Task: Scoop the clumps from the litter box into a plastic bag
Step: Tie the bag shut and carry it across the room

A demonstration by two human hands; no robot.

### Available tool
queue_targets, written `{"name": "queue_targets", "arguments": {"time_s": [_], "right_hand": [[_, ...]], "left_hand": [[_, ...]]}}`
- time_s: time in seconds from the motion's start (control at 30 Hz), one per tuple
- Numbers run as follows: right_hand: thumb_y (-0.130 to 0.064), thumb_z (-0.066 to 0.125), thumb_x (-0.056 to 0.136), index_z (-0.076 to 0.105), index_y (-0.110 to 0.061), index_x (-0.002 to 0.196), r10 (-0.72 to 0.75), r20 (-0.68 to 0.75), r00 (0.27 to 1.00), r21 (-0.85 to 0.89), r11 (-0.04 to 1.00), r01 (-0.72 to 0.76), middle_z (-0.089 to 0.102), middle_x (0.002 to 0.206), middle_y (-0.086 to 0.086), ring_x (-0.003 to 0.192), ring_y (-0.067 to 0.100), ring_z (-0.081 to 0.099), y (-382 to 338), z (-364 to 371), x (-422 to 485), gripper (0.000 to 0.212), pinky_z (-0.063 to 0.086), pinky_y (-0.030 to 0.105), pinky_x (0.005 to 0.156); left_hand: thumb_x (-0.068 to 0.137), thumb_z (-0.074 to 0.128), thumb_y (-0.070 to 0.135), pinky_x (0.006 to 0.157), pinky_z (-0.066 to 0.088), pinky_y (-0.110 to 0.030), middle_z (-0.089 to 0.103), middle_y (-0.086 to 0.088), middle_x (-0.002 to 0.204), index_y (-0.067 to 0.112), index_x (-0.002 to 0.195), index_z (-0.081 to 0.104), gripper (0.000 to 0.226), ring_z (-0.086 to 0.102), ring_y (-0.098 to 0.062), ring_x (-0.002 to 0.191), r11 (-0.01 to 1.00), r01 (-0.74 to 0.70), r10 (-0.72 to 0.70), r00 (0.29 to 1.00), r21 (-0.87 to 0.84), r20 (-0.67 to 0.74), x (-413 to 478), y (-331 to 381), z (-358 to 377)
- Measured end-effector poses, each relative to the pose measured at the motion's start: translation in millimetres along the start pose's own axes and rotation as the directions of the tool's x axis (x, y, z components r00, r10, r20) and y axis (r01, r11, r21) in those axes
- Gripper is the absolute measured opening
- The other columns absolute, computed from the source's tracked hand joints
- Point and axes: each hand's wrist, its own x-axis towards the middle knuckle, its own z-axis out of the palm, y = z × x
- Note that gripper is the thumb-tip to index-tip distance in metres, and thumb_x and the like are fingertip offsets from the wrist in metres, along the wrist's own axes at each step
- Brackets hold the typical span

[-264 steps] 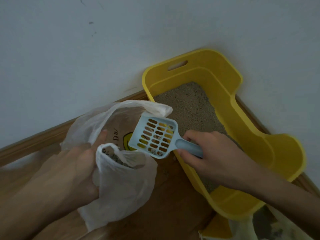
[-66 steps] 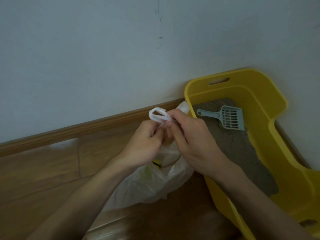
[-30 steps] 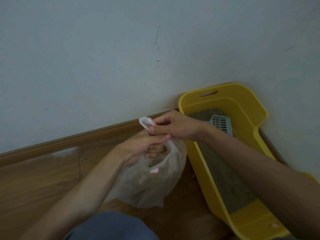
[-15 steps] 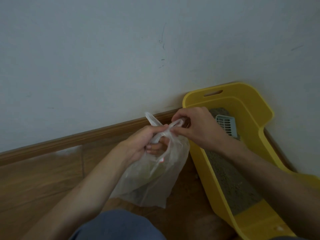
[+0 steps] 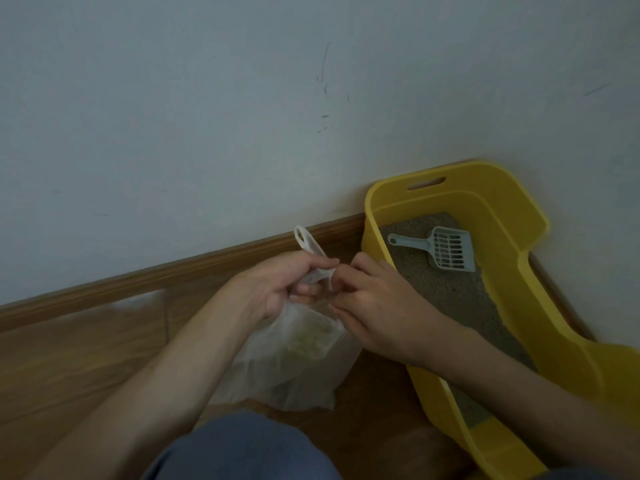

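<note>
Scooping looks done | scoop [image 5: 446,250] lies on the litter at the far end of the yellow litter box [image 5: 512,216] | our left hand [image 5: 277,289] and right hand [image 5: 374,306] pinch the plastic bag [image 5: 294,362] handles together, left of the box | knot left to finish

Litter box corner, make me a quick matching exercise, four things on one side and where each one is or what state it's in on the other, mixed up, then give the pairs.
Things:
1. scoop
2. plastic bag
3. litter box
4. bag handle loop

Places or states:
A. yellow, standing against the wall
B. lying on the litter, no hand on it
C. sticking up above the left hand
D. pinched at its neck by the left hand and right hand

Pairs: 1-B, 2-D, 3-A, 4-C
</note>
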Motion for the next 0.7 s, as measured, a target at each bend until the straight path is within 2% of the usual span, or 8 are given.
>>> {"name": "queue_targets", "arguments": {"time_s": [0.1, 0.17, 0.27, 0.37, 0.43, 0.47, 0.53, 0.7], "right_hand": [[-0.031, 0.051, 0.09, 0.071, -0.023, 0.101, -0.021, 0.067, 0.998, -0.041, 0.999, 0.024, 0.059, 0.105, -0.005, 0.097, 0.017, 0.041, 0.5, 0.7, -3.4, 0.024, 0.042, 0.035, 0.075], [-0.033, 0.043, 0.092, 0.071, -0.024, 0.099, -0.027, 0.109, 0.994, 0.121, 0.993, 0.013, 0.064, 0.102, -0.008, 0.093, 0.015, 0.047, 1.9, -6.7, -2.4, 0.03, 0.045, 0.036, 0.076], [-0.027, 0.046, 0.089, 0.07, -0.018, 0.08, 0.193, -0.08, 0.978, 0.467, 0.874, -0.134, 0.067, 0.078, -0.005, 0.073, 0.012, 0.055, 5.5, -17.9, -5.5, 0.027, 0.046, 0.032, 0.065], [-0.015, 0.052, 0.091, 0.068, -0.011, 0.078, 0.509, -0.169, 0.844, 0.68, 0.68, -0.274, 0.066, 0.072, -0.002, 0.068, 0.012, 0.059, 17.2, -17.2, -1.5, 0.021, 0.05, 0.033, 0.063], [-0.01, 0.049, 0.096, 0.068, -0.011, 0.089, 0.596, 0.006, 0.803, 0.82, 0.457, -0.345, 0.068, 0.083, 0.001, 0.081, 0.015, 0.064, 25.6, -11.8, 6.9, 0.02, 0.054, 0.032, 0.074], [-0.009, 0.047, 0.098, 0.068, -0.011, 0.095, 0.6, 0.104, 0.793, 0.865, 0.339, -0.37, 0.069, 0.089, 0.002, 0.087, 0.015, 0.065, 28.2, -8.9, 10.9, 0.021, 0.054, 0.032, 0.08], [-0.013, 0.044, 0.1, 0.068, -0.01, 0.103, 0.564, 0.241, 0.79, 0.89, 0.195, -0.412, 0.07, 0.095, 0.004, 0.092, 0.013, 0.065, 31.3, -4.5, 16.9, 0.024, 0.053, 0.027, 0.08], [-0.037, 0.044, 0.101, 0.07, -0.008, 0.105, 0.377, 0.363, 0.852, 0.883, 0.153, -0.444, 0.07, 0.103, 0.014, 0.094, 0.019, 0.066, 27.2, -6.9, 27.7, 0.04, 0.049, 0.026, 0.081]], "left_hand": [[0.096, 0.049, 0.02, 0.036, 0.029, -0.014, 0.052, -0.001, 0.047, 0.009, 0.081, 0.066, 0.026, 0.041, -0.006, 0.032, 0.997, 0.002, 0.001, 0.999, -0.072, 0.038, -4.4, -0.1, 5.9], [0.097, 0.05, 0.018, 0.037, 0.038, -0.017, 0.055, -0.005, 0.056, 0.008, 0.081, 0.069, 0.026, 0.047, -0.01, 0.038, 0.998, -0.051, 0.051, 0.999, -0.028, 0.008, -7.2, -2.9, 10.9], [0.099, 0.048, 0.017, 0.047, 0.045, -0.025, 0.061, -0.009, 0.063, 0.013, 0.079, 0.067, 0.028, 0.057, -0.018, 0.05, 0.892, -0.244, 0.278, 0.96, 0.38, -0.036, -13.3, -6.5, 18.6], [0.098, 0.047, 0.02, 0.06, 0.045, -0.026, 0.061, 0.006, 0.071, 0.032, 0.077, 0.058, 0.027, 0.061, -0.013, 0.067, 0.338, -0.345, 0.545, 0.83, 0.876, 0.116, -22.9, -7.4, 23.3], [0.091, 0.049, 0.013, 0.067, 0.042, -0.028, 0.049, 0.01, 0.089, 0.03, 0.097, 0.059, 0.021, 0.052, -0.011, 0.079, -0.079, -0.326, 0.648, 0.701, 0.942, 0.298, -25.0, -14.7, 22.1], [0.089, 0.049, 0.012, 0.067, 0.042, -0.03, 0.042, 0.009, 0.095, 0.024, 0.109, 0.057, 0.025, 0.048, -0.013, 0.08, -0.185, -0.316, 0.669, 0.653, 0.931, 0.355, -24.9, -19.4, 20.8], [0.09, 0.05, 0.018, 0.06, 0.043, -0.032, 0.032, 0.006, 0.099, 0.017, 0.116, 0.053, 0.027, 0.042, -0.015, 0.074, -0.298, -0.323, 0.685, 0.583, 0.898, 0.437, -23.1, -28.5, 15.6], [0.094, 0.05, 0.022, 0.067, 0.049, -0.031, 0.04, -0.014, 0.124, 0.01, 0.124, 0.052, 0.032, 0.05, -0.021, 0.088, -0.448, -0.313, 0.672, 0.499, 0.837, 0.547, -12.8, -41.9, 2.2]]}}
